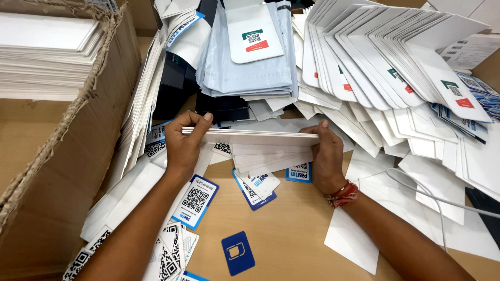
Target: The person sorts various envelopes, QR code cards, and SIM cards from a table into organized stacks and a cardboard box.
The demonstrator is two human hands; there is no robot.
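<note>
Both my hands hold a thin stack of white cards [250, 136] edge-on above the wooden table [291, 234]. My left hand [185, 143] grips the stack's left end, thumb on top. At the stack's right end is my right hand [325, 156], with a red thread band on its wrist. Under the stack lie loose white cards and blue-edged cards with square code prints [195, 200]. A small dark blue card [238, 253] lies on the table nearer to me.
A torn cardboard box [62, 156] with a pile of white sheets [47, 52] stands at the left. Grey plastic mailer bags [245, 57] lie at the back. Fanned rows of white folded envelopes [385, 57] fill the right. A white cable [437, 198] crosses the right side.
</note>
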